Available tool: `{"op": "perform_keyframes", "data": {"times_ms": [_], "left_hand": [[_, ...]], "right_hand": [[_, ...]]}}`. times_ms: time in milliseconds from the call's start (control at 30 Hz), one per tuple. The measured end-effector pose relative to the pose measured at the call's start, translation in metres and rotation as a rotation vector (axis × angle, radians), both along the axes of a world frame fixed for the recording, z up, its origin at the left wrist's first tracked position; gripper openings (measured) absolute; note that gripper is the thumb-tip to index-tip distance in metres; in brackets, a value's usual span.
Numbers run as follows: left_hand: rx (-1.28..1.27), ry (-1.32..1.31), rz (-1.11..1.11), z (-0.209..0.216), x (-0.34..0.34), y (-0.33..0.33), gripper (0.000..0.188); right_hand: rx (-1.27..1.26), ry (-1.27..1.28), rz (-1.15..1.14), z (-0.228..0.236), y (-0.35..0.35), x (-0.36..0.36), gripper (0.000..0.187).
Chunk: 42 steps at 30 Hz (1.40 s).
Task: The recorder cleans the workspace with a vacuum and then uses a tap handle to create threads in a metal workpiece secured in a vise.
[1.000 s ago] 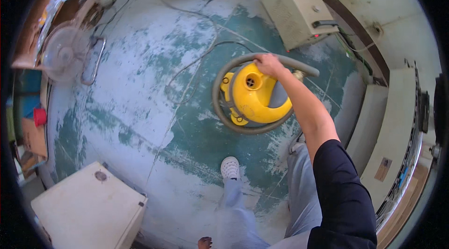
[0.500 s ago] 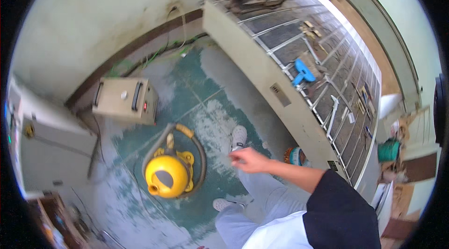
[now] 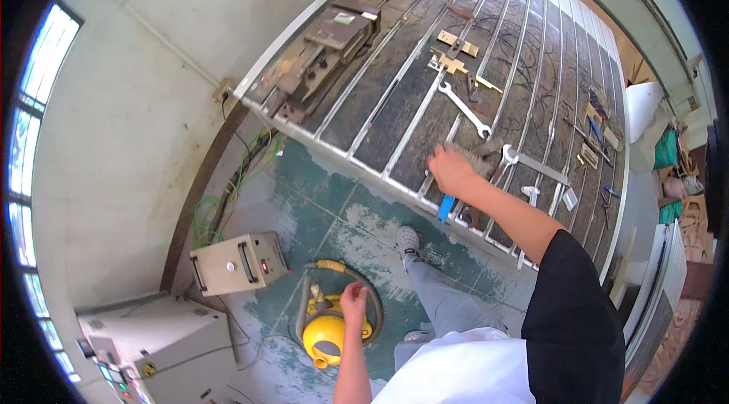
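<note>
Over ribbed bench — with right hand curled at blue tool, cannot tell if gripping — with left hand half-curled, seemingly empty, above vacuum.

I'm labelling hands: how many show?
2: the right hand over the slatted table, by a blue item; the left hand overlapping the yellow vacuum in this view. No others show.

The white shirt has a black sleeve; the trousers are greyish.

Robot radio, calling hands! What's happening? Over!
Right hand over blue tool, grip unclear. Left hand looks empty. Silver wrenches lie close by on bench.
</note>
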<state>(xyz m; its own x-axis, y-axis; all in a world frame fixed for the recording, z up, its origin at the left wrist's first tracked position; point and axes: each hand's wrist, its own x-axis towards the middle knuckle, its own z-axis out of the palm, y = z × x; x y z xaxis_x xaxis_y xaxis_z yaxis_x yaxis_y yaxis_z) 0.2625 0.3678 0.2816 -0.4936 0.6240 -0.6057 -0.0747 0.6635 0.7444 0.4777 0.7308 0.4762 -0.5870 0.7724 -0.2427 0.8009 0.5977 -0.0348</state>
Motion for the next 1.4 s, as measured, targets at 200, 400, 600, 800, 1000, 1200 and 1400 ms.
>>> {"op": "perform_keyframes", "data": {"times_ms": [200, 400, 600, 800, 1000, 1200, 1400], "left_hand": [[0.137, 0.135, -0.206, 0.078, 0.0, 0.125, 0.024], [0.084, 0.123, -0.187, 0.078, -0.031, 0.169, 0.021], [0.168, -0.003, -0.16, 0.072, -0.076, 0.251, 0.018], [0.164, -0.403, -0.116, 0.08, -0.103, 0.319, 0.015], [0.067, -0.751, -0.064, 0.097, -0.109, 0.344, 0.013], [-0.027, -0.979, 0.043, 0.099, -0.109, 0.348, 0.016], [-0.072, -0.98, 0.008, 0.111, -0.112, 0.353, 0.024]], "right_hand": [[-0.036, 0.158, 0.0, -0.021, 0.017, 0.024, 0.024], [-0.059, 0.435, -0.388, -0.007, 0.063, 0.028, 0.022], [0.182, 0.436, -0.632, -0.019, 0.125, 0.024, 0.028], [-0.027, 0.48, -0.618, -0.023, 0.171, -0.044, 0.039], [0.03, 0.19, -0.305, -0.029, 0.21, -0.088, 0.034], [-0.038, -0.028, -0.133, -0.022, 0.23, -0.092, 0.037], [-0.213, 0.158, -0.224, -0.012, 0.203, -0.107, 0.04]]}}
